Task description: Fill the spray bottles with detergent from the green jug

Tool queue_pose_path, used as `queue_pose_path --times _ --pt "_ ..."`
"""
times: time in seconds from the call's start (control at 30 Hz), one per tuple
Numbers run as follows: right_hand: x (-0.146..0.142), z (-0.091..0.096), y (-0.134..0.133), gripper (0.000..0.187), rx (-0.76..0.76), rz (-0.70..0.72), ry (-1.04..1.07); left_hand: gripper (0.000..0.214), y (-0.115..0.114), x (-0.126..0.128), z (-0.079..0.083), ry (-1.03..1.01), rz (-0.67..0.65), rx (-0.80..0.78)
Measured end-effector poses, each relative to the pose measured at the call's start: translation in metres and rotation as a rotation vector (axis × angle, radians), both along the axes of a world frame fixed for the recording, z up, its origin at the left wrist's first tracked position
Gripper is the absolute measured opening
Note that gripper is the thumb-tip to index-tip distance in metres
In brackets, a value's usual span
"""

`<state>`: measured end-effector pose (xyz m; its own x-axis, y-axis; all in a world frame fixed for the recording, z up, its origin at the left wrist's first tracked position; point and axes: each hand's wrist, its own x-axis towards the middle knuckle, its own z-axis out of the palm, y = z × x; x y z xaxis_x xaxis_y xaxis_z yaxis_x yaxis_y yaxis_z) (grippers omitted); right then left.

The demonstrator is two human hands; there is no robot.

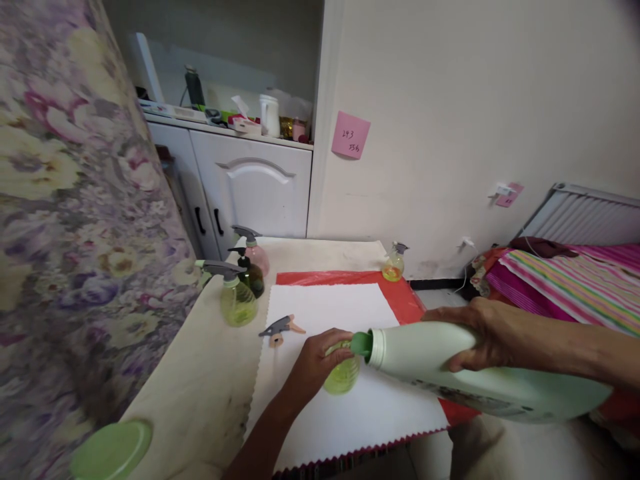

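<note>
My left hand (317,363) is wrapped around a small yellow-green spray bottle (344,375) that stands on a white cloth (325,400) with its top off. My right hand (473,337) grips a large pale green jug (480,377), which is tipped almost flat. The jug's green spout (361,343) sits at the small bottle's mouth. A detached grey spray head (280,329) lies on the cloth to the left of my left hand.
Three spray bottles (239,297) stand at the table's left side and one yellow bottle (394,265) at the back. A green lid (113,450) lies at the front left corner. A red sheet (400,293) lies under the cloth. Striped bedding (565,273) is at right.
</note>
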<state>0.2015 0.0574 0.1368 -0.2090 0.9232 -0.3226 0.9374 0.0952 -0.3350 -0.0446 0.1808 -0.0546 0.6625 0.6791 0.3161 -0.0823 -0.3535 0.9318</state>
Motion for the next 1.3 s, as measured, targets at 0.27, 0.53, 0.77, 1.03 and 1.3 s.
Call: queue_pose_path --times 0.27,0.53,0.77,1.03,1.3 --pt "-0.0033 0.0029 -0.0007 0.050 -0.001 -0.014 -0.021 0.021 -0.0002 -0.0001 0.0003 -0.006 0.001 -0.004" --pt "-0.0069 0.0051 -0.0007 0.051 0.016 -0.031 -0.048 0.022 0.0006 -0.0004 -0.0021 -0.027 -0.009 -0.005" --pt "-0.0099 0.0073 -0.0001 0.050 -0.007 -0.034 -0.033 0.022 0.0005 -0.0001 -0.0021 -0.028 -0.006 -0.019" --pt "-0.0059 0.0052 -0.0017 0.054 0.025 0.000 -0.052 0.021 0.0001 -0.0008 -0.0026 -0.040 -0.016 -0.009" --pt "-0.0058 0.0041 -0.0011 0.055 0.030 -0.012 -0.076 0.021 0.0019 0.0001 -0.0074 -0.044 -0.012 -0.004"
